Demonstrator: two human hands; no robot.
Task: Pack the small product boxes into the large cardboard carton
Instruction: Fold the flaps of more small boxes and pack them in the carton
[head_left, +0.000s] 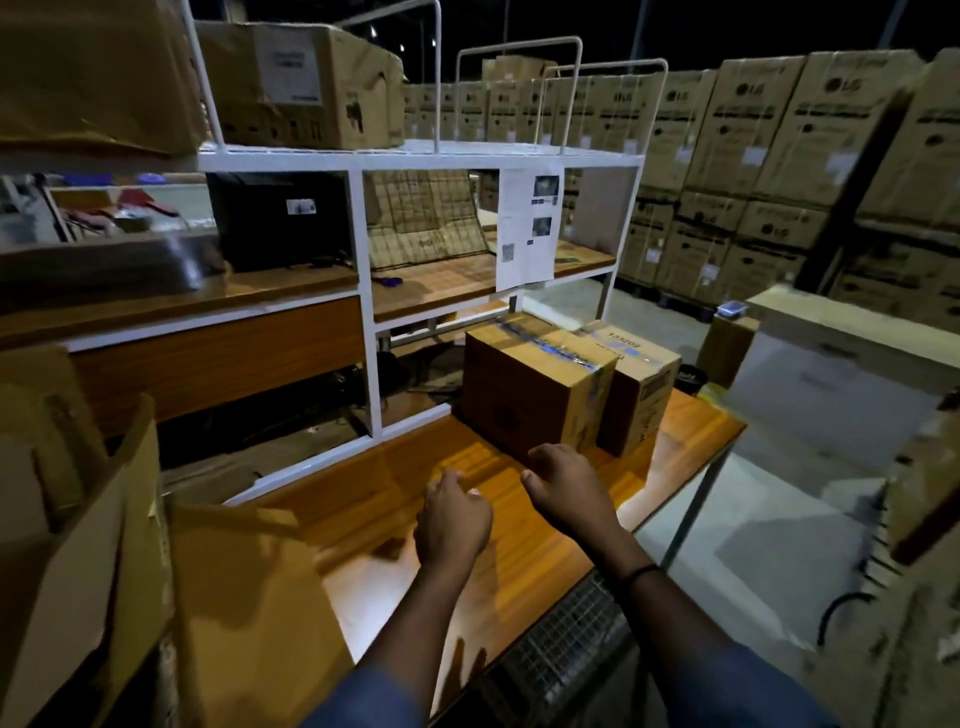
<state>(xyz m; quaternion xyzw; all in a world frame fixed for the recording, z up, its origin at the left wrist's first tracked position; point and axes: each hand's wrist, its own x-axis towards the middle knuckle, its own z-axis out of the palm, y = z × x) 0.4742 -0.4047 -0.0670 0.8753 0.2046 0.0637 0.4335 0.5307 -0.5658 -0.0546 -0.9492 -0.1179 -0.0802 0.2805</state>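
Currently both bare hands, left hand and right hand, hover empty, fingers loosely curled, over the orange wooden counter; two taped brown cardboard boxes stand unpacked.

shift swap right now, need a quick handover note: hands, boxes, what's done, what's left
Left hand: empty, loosely curled over the wooden table.
Right hand: empty, open, just short of the taped carton.
A second sealed carton stands right behind it, touching.
An open carton stands at the left edge; its contents are hidden.
Done: two cartons look taped shut.
Left: no small product boxes visible; find them and pack.
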